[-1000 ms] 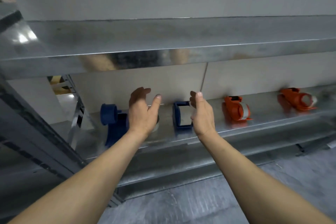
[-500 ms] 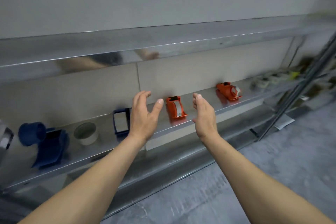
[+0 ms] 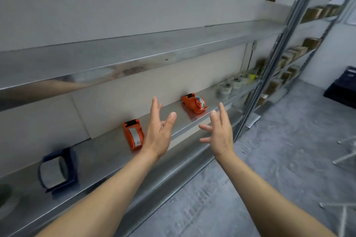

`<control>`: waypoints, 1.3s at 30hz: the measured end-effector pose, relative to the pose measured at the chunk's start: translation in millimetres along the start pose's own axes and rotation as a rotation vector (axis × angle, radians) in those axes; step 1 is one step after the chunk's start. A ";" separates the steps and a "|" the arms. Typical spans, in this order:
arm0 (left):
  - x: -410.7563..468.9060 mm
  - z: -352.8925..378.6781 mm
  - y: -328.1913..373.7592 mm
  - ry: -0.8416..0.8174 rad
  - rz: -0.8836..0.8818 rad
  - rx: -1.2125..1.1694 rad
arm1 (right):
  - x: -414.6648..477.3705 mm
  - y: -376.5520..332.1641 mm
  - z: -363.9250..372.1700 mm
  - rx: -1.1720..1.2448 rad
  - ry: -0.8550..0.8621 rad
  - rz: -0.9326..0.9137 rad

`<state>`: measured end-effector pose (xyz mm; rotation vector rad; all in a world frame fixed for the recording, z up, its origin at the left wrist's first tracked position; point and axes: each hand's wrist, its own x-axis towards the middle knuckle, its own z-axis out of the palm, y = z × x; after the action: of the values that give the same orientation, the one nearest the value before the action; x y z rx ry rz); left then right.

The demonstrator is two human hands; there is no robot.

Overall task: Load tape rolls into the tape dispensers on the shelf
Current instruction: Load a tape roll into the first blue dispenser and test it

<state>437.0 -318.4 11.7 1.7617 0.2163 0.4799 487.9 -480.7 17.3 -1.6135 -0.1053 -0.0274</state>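
Observation:
On the metal shelf (image 3: 107, 152) stand a dark blue tape dispenser (image 3: 57, 169) with a roll in it at the left, an orange dispenser (image 3: 133, 136) with tape in the middle, and a second orange dispenser (image 3: 194, 102) further right. My left hand (image 3: 159, 131) hovers open just right of the middle orange dispenser, holding nothing. My right hand (image 3: 219, 132) is open in front of the shelf edge, fingers spread, below the far orange dispenser. Several tape rolls (image 3: 231, 85) sit at the shelf's far right end.
An upper shelf (image 3: 134, 54) overhangs the working shelf. A metal upright (image 3: 269, 59) divides it from racking with brown boxes (image 3: 294, 52) to the right. A dark crate (image 3: 342, 86) and white metal legs (image 3: 346, 152) stand on the concrete floor.
The view has swung right along the shelf: the blue dispensers slid left, the orange ones and the far tape rolls came into view. Both hands moved right, staying open and empty.

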 end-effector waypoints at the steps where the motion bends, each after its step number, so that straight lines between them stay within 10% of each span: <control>1: 11.1 8.7 -1.5 -0.021 0.005 -0.004 | 9.8 1.1 -4.3 -0.010 0.024 0.001; 18: 147.7 151.7 -6.3 -0.214 0.002 -0.061 | 156.9 23.2 -90.3 -0.066 0.287 0.039; 39: 291.6 376.1 -10.8 -0.052 -0.046 0.067 | 406.4 58.2 -239.3 -0.045 0.064 0.083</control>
<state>861.2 -533.7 -6.7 1.8284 0.2382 0.3966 908.6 -701.2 4.0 -1.6589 0.0118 -0.0181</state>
